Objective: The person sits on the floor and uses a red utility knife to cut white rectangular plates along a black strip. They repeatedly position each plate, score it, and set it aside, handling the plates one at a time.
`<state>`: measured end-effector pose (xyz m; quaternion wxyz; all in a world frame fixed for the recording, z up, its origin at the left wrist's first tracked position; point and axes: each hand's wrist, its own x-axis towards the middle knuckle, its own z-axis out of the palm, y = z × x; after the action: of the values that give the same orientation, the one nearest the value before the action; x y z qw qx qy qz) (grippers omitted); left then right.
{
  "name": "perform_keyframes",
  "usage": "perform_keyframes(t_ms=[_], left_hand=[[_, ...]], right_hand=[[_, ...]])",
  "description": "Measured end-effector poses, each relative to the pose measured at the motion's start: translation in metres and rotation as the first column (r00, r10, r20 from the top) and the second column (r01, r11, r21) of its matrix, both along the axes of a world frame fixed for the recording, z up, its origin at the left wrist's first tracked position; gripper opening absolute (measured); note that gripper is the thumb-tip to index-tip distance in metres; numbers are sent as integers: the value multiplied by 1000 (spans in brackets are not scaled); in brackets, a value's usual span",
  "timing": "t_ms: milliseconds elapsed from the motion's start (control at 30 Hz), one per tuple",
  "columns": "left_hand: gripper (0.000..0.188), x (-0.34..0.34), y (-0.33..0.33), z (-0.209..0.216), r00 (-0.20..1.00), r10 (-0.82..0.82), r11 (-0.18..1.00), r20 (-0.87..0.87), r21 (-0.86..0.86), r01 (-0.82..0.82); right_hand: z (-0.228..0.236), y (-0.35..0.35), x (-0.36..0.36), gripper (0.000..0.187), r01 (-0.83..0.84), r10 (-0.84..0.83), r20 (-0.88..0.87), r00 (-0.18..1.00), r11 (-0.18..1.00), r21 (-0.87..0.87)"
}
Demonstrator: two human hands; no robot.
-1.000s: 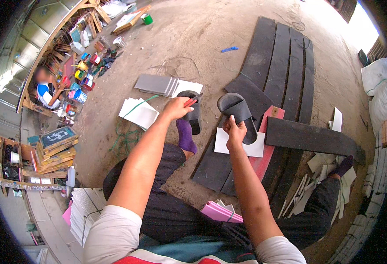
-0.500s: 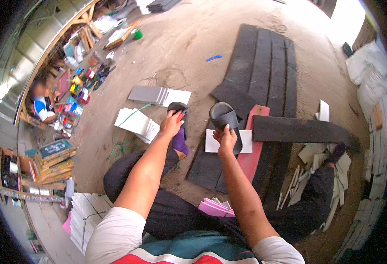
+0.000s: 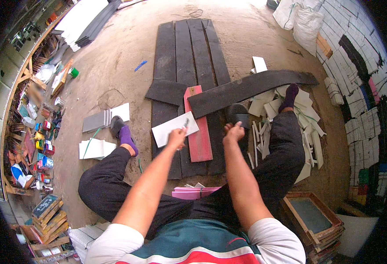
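Note:
My left hand [image 3: 176, 138] is closed on a slim, thin-tipped tool [image 3: 186, 123], partly hidden by the fingers, so its kind is unclear. Beneath that hand lies a white rectangular sheet [image 3: 163, 132], tilted across the red-pink board [image 3: 200, 143] and the dark planks. Farther right, my right hand [image 3: 233, 132] grips the side of a black slide sandal [image 3: 237, 115], near its strap. Another black sandal [image 3: 116, 125] is at my left foot, which wears a purple sock.
A curved black strip [image 3: 250, 91] crosses the long black planks [image 3: 187, 48]. White offcuts [image 3: 305, 110] lie around my right foot. White pieces [image 3: 97, 148] and grey sheets [image 3: 95, 121] sit left. Pink sheets [image 3: 195, 192] are between my legs; wooden frames [image 3: 314, 220] stack lower right.
The view has swung right. My right hand has carried the sandal off the white sheet to its right. My left hand has moved from the left foot to the sheet, which now lies tilted.

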<state>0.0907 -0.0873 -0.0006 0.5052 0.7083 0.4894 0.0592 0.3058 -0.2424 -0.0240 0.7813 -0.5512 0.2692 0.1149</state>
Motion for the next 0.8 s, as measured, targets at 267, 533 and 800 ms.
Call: perform_keyframes(t_ms=[267, 533, 800], left_hand=[[50, 42, -72, -48, 991, 31, 993, 129, -113, -17], [45, 11, -66, -28, 962, 188, 933, 199, -341, -112], [36, -21, -34, -48, 928, 308, 874, 209, -447, -190]], right_hand=[[-54, -3, -53, 53, -802, 818, -24, 575, 558, -210], [-60, 11, -102, 63, -719, 840, -67, 539, 416, -557], [-22, -8, -110, 34, -810, 865, -108, 490, 406, -423]])
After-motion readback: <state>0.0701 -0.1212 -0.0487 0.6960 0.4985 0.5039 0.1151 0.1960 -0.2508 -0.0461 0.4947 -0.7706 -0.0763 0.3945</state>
